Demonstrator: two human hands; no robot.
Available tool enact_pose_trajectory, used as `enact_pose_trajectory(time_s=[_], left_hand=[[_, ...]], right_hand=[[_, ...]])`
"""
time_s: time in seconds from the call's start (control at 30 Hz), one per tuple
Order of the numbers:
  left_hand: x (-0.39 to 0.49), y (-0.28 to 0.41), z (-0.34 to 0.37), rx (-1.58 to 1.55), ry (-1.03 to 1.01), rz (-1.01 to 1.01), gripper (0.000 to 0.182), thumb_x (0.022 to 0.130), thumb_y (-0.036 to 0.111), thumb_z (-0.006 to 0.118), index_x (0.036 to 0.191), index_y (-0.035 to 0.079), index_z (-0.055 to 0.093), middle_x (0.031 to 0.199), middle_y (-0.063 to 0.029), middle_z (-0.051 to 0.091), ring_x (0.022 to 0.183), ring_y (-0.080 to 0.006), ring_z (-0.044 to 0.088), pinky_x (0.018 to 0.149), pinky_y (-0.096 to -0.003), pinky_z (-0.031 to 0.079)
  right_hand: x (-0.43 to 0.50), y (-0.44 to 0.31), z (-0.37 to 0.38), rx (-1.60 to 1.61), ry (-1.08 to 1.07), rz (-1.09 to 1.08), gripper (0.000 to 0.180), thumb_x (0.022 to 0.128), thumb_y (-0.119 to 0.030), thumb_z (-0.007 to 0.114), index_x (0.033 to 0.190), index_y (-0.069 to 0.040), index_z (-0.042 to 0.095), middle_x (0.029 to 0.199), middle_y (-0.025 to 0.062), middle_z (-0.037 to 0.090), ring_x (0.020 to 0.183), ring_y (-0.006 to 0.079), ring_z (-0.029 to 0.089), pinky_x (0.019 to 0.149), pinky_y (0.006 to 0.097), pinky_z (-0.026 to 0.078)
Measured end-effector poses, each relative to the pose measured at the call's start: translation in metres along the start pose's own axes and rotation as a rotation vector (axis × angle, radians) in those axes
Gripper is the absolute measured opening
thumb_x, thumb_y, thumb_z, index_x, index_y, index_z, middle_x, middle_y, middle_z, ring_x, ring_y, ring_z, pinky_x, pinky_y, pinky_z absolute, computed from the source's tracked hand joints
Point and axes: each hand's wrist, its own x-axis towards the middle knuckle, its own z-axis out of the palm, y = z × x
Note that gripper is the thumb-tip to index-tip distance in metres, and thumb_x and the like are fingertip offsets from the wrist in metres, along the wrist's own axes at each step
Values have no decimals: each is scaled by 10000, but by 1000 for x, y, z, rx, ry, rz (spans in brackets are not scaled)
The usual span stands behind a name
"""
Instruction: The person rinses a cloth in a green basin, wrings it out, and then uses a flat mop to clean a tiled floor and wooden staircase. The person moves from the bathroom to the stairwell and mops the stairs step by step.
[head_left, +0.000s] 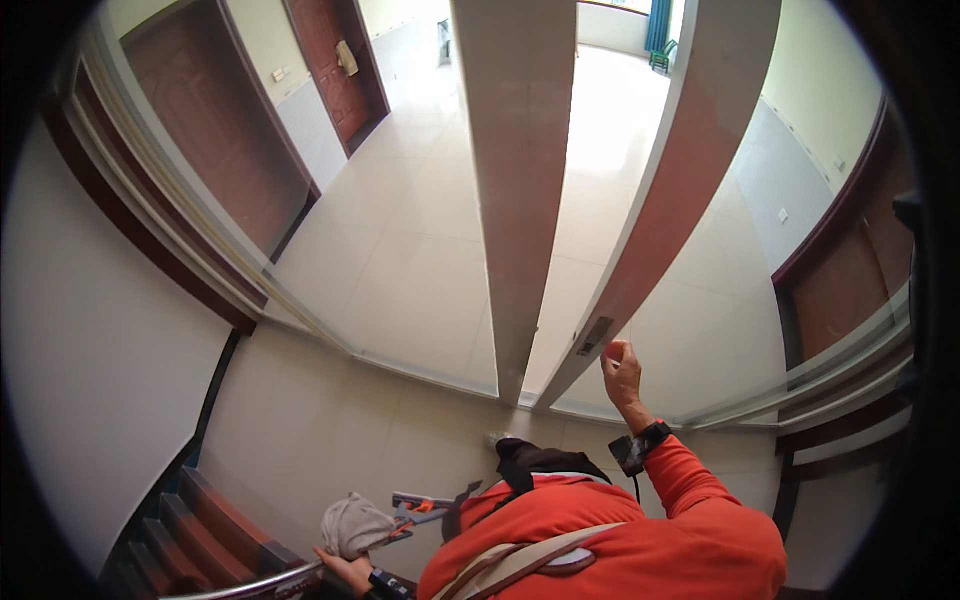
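Observation:
Toward the lower left, my left hand (351, 571) holds a bunched grey cloth (357, 525), its palm partly hidden beneath it. Just right of the cloth are squeegee-like tools (421, 511) with grey and orange parts; what holds them is hidden. My right hand (624, 381) is raised with fingers curled beside the brown stile (637, 281) of a glass sliding door. Its fingertips lie close to a recessed latch plate (595, 336) in that stile. Whether they grip the stile is unclear. A second door stile (525, 195) stands to the left, with a gap between the two.
A metal handrail (247, 586) and descending stairs (202, 525) lie at the lower left. Pale floor tiles (300, 405) continue past the door track (427, 379). Brown doors (217, 135) line the room beyond, and a green chair (663, 57) stands far back.

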Motion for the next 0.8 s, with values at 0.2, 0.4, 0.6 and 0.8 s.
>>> enact_pose_trajectory(time_s=[0.2, 0.4, 0.6, 0.8], left_hand=[[-21, -7, 10, 141, 62, 193, 641, 948, 491, 501, 1348, -9, 470, 1382, -142, 510, 1249, -293, 497, 1090, -417, 360], [-46, -15, 23, 44, 334, 134, 721, 903, 569, 545, 1361, 16, 474, 1399, -131, 499, 1264, -299, 480, 1091, -463, 341], [-78, -39, 41, 72, 75, 243, 643, 920, 485, 573, 1370, 42, 458, 1394, -128, 499, 1250, -300, 495, 1055, -467, 389], [-89, -73, 49, 14, 103, 446, 349, 987, 403, 528, 1171, 106, 534, 1042, 18, 569, 951, -116, 579, 817, -322, 510]], right_hand=[[17, -9, 37, 59, -221, -6, 335, 857, -45, 642, 1174, -33, 533, 1102, 144, 662, 1037, 258, 656, 830, 362, 560], [21, -5, 49, 99, -478, -43, 528, 860, -13, 632, 1354, -54, 450, 1331, 139, 550, 1196, 255, 571, 907, 376, 531], [19, 64, 61, 52, -535, 18, 536, 892, -73, 634, 1387, -48, 428, 1358, 168, 531, 1147, 219, 591, 884, 327, 521], [1, 36, 95, -204, -1535, -27, 457, 871, -177, 639, 1278, 7, 539, 968, 87, 674, 816, 135, 635, 653, 291, 554]])
